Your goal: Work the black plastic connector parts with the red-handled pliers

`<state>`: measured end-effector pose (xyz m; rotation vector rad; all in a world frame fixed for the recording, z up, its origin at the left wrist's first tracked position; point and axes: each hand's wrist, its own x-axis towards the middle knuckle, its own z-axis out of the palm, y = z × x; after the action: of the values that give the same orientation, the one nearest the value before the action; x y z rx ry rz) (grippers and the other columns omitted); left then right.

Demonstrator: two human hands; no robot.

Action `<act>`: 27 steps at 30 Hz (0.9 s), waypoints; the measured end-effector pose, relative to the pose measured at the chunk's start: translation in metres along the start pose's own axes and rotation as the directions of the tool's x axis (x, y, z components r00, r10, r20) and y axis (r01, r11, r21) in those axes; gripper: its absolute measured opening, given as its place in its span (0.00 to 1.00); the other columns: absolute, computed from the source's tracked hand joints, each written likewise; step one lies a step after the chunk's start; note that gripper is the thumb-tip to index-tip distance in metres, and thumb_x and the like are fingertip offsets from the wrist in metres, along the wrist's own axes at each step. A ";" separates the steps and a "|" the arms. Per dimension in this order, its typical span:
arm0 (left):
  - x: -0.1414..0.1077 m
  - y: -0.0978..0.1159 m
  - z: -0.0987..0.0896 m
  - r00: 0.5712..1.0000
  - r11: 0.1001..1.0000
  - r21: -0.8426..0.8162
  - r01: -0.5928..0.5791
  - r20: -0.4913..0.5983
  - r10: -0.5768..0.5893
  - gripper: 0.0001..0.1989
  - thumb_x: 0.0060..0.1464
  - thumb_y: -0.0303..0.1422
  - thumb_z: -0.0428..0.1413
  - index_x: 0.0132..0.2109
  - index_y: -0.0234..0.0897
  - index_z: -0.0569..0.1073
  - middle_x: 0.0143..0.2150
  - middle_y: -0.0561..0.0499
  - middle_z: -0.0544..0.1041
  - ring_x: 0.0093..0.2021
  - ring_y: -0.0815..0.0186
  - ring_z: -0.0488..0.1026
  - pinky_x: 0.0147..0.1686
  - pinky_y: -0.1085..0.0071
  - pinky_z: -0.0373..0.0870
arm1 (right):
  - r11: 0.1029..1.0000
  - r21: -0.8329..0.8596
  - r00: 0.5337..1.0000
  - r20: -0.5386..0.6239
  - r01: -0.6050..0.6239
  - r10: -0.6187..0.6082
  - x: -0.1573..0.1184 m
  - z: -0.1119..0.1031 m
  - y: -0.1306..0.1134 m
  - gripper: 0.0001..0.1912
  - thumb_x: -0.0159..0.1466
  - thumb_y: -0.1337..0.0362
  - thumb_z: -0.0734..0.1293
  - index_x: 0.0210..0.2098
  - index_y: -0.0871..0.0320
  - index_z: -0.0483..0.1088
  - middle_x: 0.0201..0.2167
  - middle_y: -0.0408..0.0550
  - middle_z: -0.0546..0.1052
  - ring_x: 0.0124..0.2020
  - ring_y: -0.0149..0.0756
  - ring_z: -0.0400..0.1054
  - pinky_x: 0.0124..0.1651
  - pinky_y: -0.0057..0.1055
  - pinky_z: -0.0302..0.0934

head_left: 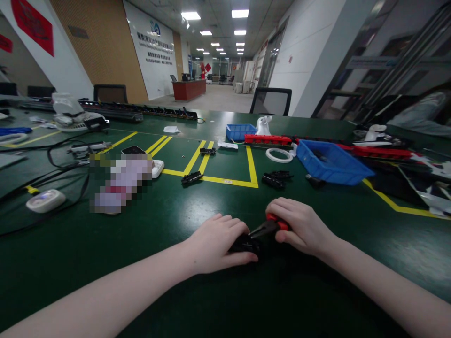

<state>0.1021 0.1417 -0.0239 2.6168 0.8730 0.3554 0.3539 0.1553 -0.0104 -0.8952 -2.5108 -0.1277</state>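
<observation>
Fingers of the left hand are pinching a small black component, low in view towards six o'clock on the table! Right-hand fingers wrap red-handled needle-nose pliers, angling in from two o'clock. Beyond, at one o'clock, black clips, then a blue bin.

White lettered wall, reddish desk on grey floor, black mesh-backed chair, rectangular ceiling lights.

The head view looks forward and down, close over the table.
</observation>
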 end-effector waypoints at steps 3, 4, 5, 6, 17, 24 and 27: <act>0.001 0.000 0.000 1.000 1.000 0.004 0.003 0.000 -0.003 0.19 0.63 0.50 0.57 0.42 0.37 0.71 0.39 0.50 0.78 0.39 0.58 0.75 0.38 0.64 0.65 | 0.998 -0.014 0.997 -0.046 0.064 -0.065 0.006 0.011 0.010 0.30 0.74 0.45 0.46 0.34 0.56 0.68 0.32 0.51 0.76 0.33 0.38 0.70 0.36 0.36 0.63; 0.001 0.000 0.000 1.000 1.000 -0.004 0.002 0.001 -0.002 0.19 0.63 0.50 0.57 0.42 0.37 0.71 0.39 0.50 0.77 0.39 0.58 0.74 0.38 0.64 0.64 | 0.996 -0.022 0.994 -0.064 0.084 -0.085 0.006 0.013 0.012 0.27 0.75 0.49 0.47 0.35 0.56 0.69 0.33 0.51 0.77 0.35 0.39 0.71 0.38 0.36 0.64; 0.001 0.000 0.000 1.000 1.000 -0.013 0.001 0.002 -0.001 0.19 0.63 0.50 0.58 0.42 0.38 0.71 0.39 0.51 0.77 0.39 0.59 0.74 0.38 0.64 0.64 | 0.994 -0.029 0.991 -0.082 0.101 -0.103 0.005 0.015 0.014 0.25 0.76 0.53 0.48 0.36 0.57 0.69 0.34 0.52 0.78 0.38 0.39 0.72 0.41 0.37 0.65; 0.001 0.000 0.000 1.000 1.000 -0.024 -0.001 0.004 0.001 0.19 0.63 0.50 0.58 0.43 0.38 0.71 0.39 0.51 0.77 0.39 0.59 0.74 0.38 0.64 0.64 | 0.993 -0.037 0.988 -0.097 0.116 -0.119 0.004 0.016 0.015 0.23 0.75 0.56 0.49 0.36 0.57 0.70 0.35 0.52 0.78 0.39 0.39 0.72 0.43 0.37 0.66; -0.001 0.001 -0.002 1.000 0.998 -0.066 -0.008 0.006 0.008 0.17 0.64 0.48 0.58 0.46 0.38 0.70 0.41 0.52 0.77 0.39 0.61 0.75 0.37 0.65 0.63 | 0.986 -0.131 0.979 -0.163 0.101 -0.122 -0.002 0.017 0.013 0.13 0.71 0.66 0.56 0.39 0.56 0.71 0.36 0.50 0.79 0.40 0.39 0.74 0.48 0.40 0.70; -0.002 0.002 -0.003 1.000 0.998 -0.052 -0.018 0.019 0.019 0.17 0.64 0.48 0.58 0.46 0.39 0.70 0.41 0.51 0.77 0.40 0.60 0.76 0.38 0.65 0.66 | 0.980 -0.150 0.979 -0.134 0.131 -0.151 -0.002 0.017 0.010 0.12 0.70 0.67 0.56 0.37 0.56 0.71 0.34 0.48 0.78 0.40 0.38 0.73 0.60 0.47 0.66; -0.002 0.002 -0.002 0.999 0.999 -0.038 -0.025 0.023 0.025 0.17 0.64 0.48 0.58 0.45 0.39 0.69 0.41 0.51 0.77 0.40 0.60 0.76 0.39 0.65 0.66 | 0.982 -0.138 0.981 -0.127 0.129 -0.147 -0.001 0.018 0.010 0.14 0.71 0.67 0.55 0.36 0.57 0.71 0.33 0.49 0.77 0.37 0.37 0.72 0.48 0.40 0.70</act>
<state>0.1012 0.1397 -0.0217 2.5940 0.8187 0.3434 0.3538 0.1670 -0.0276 -0.7342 -2.4566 -0.3882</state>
